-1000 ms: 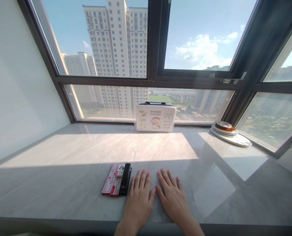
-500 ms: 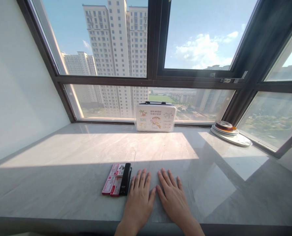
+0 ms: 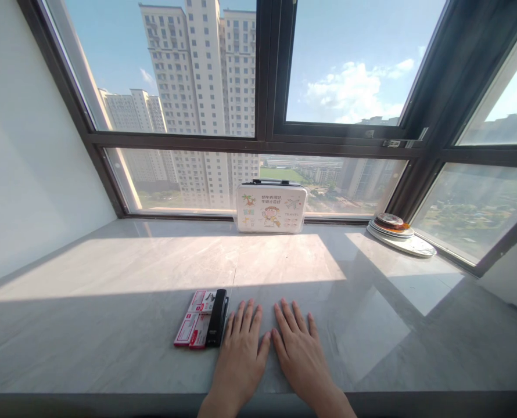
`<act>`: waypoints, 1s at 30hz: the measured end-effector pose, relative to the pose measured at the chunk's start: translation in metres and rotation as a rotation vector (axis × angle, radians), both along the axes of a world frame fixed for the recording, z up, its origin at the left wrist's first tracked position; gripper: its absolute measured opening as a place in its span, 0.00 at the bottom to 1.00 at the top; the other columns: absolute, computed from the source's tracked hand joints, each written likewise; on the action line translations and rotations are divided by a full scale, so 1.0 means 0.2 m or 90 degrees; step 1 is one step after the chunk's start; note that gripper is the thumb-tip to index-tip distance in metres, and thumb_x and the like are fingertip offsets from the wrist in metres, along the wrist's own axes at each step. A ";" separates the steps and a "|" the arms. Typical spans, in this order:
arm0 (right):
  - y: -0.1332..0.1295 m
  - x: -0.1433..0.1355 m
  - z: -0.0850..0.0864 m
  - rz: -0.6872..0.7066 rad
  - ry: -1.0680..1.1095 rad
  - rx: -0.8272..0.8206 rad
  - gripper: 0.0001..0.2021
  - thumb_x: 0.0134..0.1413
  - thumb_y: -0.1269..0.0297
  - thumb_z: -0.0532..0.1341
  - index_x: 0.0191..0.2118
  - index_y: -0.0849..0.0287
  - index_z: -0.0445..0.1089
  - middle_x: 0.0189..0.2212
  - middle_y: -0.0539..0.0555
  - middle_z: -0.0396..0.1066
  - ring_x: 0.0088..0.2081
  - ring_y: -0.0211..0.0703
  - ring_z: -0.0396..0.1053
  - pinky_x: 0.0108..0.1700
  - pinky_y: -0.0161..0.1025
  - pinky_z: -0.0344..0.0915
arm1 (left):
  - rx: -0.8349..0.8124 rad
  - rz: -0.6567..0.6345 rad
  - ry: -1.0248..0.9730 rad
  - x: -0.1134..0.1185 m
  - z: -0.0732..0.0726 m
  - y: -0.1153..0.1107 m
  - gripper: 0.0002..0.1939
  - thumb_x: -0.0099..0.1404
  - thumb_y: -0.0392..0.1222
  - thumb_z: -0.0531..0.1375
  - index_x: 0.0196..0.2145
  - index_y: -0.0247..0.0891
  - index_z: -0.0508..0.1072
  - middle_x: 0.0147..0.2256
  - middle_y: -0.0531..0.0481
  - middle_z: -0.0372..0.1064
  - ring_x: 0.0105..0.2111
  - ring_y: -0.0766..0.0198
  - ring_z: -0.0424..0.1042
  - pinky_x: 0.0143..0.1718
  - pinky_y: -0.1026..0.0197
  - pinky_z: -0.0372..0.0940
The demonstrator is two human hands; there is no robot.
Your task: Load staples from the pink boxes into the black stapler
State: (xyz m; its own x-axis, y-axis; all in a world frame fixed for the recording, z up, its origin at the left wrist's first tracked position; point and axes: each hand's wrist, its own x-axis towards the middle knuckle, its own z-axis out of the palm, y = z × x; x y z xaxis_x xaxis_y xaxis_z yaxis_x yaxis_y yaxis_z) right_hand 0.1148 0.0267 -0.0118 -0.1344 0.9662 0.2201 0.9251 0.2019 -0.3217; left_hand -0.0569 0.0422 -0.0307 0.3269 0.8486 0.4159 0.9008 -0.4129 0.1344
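My left hand [image 3: 241, 354] lies flat on the grey marbled windowsill [image 3: 110, 325], palm down and fingers stretched out. Beside it, my right hand [image 3: 301, 351] rests the same way, its thumb close to the left thumb. Neither holds anything. Just left of my left hand is a black stapler [image 3: 216, 318], lying lengthwise away from me. Several small red-and-white boxes [image 3: 193, 320] sit against the stapler's left side; one has a picture of staples or a similar dark item on it.
A white case [image 3: 270, 210] with cartoon prints and a dark handle stands upright against the window. Stacked plates [image 3: 400, 239] sit in the back right corner. The window frame [image 3: 175, 142] bounds the back, a white wall [image 3: 32, 162] the left. The sill's front edge runs below my wrists.
The whole view has shifted slightly, so everything appears a little further left. Both hands stay flat in place, and the stapler and boxes have not moved on the sill.
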 end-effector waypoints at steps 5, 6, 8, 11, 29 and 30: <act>-0.01 0.00 0.00 -0.003 -0.009 -0.006 0.27 0.70 0.54 0.46 0.71 0.45 0.50 0.72 0.46 0.39 0.72 0.56 0.37 0.69 0.64 0.37 | 0.011 -0.002 -0.001 0.00 0.00 0.00 0.28 0.74 0.50 0.49 0.69 0.45 0.54 0.70 0.47 0.47 0.69 0.50 0.46 0.66 0.42 0.53; -0.01 0.00 0.00 -0.003 -0.006 -0.006 0.27 0.70 0.54 0.46 0.71 0.45 0.50 0.72 0.46 0.39 0.72 0.56 0.37 0.69 0.64 0.37 | 0.013 -0.002 -0.001 0.00 0.00 0.00 0.28 0.74 0.49 0.49 0.69 0.45 0.54 0.70 0.46 0.48 0.69 0.50 0.46 0.66 0.42 0.53; -0.01 0.00 0.00 -0.001 0.001 -0.006 0.27 0.70 0.53 0.46 0.71 0.45 0.49 0.72 0.46 0.40 0.72 0.56 0.38 0.69 0.64 0.38 | 0.016 -0.002 0.001 0.00 -0.01 0.00 0.28 0.74 0.49 0.49 0.69 0.45 0.55 0.70 0.46 0.48 0.69 0.49 0.46 0.66 0.42 0.53; -0.02 0.00 0.00 -0.002 0.010 -0.007 0.27 0.69 0.53 0.46 0.71 0.44 0.49 0.71 0.46 0.41 0.72 0.56 0.38 0.69 0.64 0.38 | 0.014 -0.003 0.006 0.00 -0.01 0.00 0.28 0.74 0.50 0.49 0.69 0.44 0.54 0.70 0.46 0.47 0.70 0.49 0.46 0.66 0.41 0.52; -0.05 -0.01 0.00 -0.013 -0.040 -0.044 0.28 0.70 0.50 0.42 0.72 0.44 0.44 0.72 0.45 0.36 0.73 0.53 0.35 0.70 0.63 0.36 | 0.022 0.004 0.026 -0.01 -0.01 -0.01 0.29 0.75 0.51 0.49 0.70 0.44 0.52 0.70 0.46 0.46 0.69 0.49 0.46 0.65 0.41 0.55; -0.05 -0.01 0.00 -0.013 -0.037 -0.041 0.28 0.70 0.50 0.42 0.72 0.43 0.44 0.72 0.45 0.36 0.73 0.53 0.35 0.70 0.63 0.36 | 0.021 0.005 0.028 -0.01 -0.01 -0.02 0.29 0.75 0.51 0.49 0.70 0.44 0.52 0.70 0.46 0.45 0.70 0.49 0.46 0.65 0.41 0.55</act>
